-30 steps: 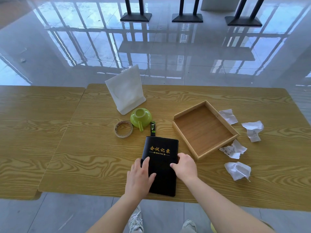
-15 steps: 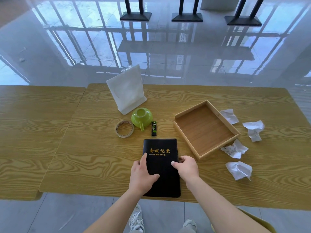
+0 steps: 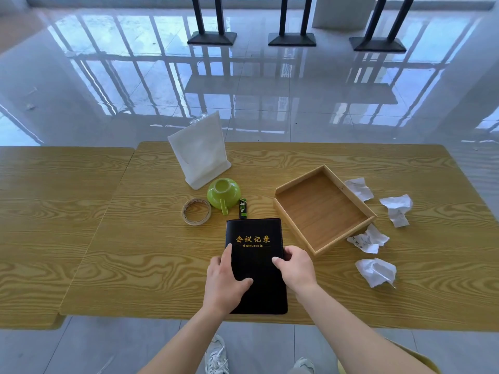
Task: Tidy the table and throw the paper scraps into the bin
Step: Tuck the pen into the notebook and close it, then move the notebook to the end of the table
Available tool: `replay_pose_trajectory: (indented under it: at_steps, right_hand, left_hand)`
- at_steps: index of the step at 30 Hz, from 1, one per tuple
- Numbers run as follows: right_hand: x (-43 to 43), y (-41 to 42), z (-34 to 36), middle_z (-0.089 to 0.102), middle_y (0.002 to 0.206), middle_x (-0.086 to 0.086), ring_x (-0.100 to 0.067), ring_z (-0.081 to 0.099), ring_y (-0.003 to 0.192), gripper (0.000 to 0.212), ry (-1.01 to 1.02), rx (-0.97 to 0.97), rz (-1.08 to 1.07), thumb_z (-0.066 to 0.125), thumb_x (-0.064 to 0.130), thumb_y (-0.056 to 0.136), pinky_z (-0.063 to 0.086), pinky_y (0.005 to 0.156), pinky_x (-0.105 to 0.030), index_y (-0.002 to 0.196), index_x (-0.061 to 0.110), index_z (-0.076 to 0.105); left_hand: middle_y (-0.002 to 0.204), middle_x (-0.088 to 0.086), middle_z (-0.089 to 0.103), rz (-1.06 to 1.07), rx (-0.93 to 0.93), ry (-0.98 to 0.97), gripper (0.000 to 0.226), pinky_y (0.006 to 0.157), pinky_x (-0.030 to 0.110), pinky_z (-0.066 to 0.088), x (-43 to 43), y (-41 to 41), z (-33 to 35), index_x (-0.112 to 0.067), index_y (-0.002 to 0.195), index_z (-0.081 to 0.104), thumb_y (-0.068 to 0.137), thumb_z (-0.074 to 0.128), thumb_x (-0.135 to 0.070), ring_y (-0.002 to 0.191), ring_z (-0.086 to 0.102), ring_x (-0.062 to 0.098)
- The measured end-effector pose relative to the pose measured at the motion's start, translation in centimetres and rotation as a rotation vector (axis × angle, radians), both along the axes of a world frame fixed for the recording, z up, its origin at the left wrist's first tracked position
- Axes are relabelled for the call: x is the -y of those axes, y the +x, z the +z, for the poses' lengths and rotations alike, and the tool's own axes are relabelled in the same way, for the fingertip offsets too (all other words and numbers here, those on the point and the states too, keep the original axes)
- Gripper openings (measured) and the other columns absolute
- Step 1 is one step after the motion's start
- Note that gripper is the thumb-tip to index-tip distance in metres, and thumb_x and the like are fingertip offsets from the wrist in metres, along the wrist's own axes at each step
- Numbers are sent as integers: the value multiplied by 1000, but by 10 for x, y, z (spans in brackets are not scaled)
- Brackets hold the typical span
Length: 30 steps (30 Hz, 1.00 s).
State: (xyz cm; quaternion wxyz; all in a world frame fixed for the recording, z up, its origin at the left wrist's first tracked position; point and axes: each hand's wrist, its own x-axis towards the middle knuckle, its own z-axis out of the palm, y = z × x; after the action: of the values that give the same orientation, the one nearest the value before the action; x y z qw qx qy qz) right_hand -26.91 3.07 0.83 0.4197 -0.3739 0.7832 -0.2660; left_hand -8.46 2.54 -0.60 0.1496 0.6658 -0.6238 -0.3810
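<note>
Wood-grain tabletop [image 3: 135,252], head view: both hands have drawn the black notebook [image 3: 255,233] toward the near edge. Left hand [image 3: 224,282] lies flat, fingers spread; right hand [image 3: 295,267] grips its side. Four paper scraps [image 3: 376,271] (untouched) lie beside the tray [image 3: 324,209] — no bin visible.

Four crumpled white paper scraps lie on the wooden surface [image 3: 405,306] right of the wooden tray: one [image 3: 358,188] behind, one [image 3: 397,209] farther right, one [image 3: 368,239] touching the tray's corner, one [image 3: 376,271] nearest.
</note>
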Motion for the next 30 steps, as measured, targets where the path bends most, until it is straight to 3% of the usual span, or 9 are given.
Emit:
replay_pose_trajectory:
  at_steps: [9, 13, 21, 25, 30]
  right_hand:
    - [0, -16, 18, 69, 87, 10, -12, 65, 85, 6, -39, -85, 14, 66, 26, 91, 57, 80, -36, 95, 22, 69]
    - [1, -25, 28, 69, 94, 5, -16, 65, 90, 15, -84, -159, 9, 66, 28, 91, 54, 77, -32, 102, 19, 68]
    - [-6, -39, 54, 71, 98, 3, -15, 66, 91, 26, -115, -242, -234, 67, 29, 90, 56, 81, -33, 112, 15, 68]
    - [-21, -56, 66, 68, 121, -4, -23, 62, 113, 42, -103, -235, -382, 67, 31, 91, 52, 97, -38, 128, 11, 61]
    - [-41, -92, 78, 70, 101, 7, -14, 66, 94, 29, -149, -232, -512, 68, 27, 90, 54, 83, -34, 117, 15, 68]
  left_hand:
    - [138, 3, 35, -96, 39, -119, 95, 103, 29, 39, 6, -13, 24, -22, 153, 21, 78, 77, -38, 130, 38, 20]
    - [139, 3, 34, -169, 33, -191, 95, 104, 31, 41, 16, -20, 33, -23, 154, 19, 80, 77, -38, 131, 37, 19]
    - [145, 9, 28, -413, 11, -285, 94, 110, 35, 36, 46, -46, 53, -20, 155, 12, 85, 71, -39, 138, 29, 24]
    - [144, 10, 29, -530, -5, -304, 94, 110, 35, 35, 52, -71, 64, -20, 155, 10, 85, 70, -40, 136, 29, 25]
    - [141, 8, 32, -653, -33, -336, 94, 106, 35, 41, 54, -119, 75, -19, 154, 13, 83, 72, -38, 132, 34, 23]
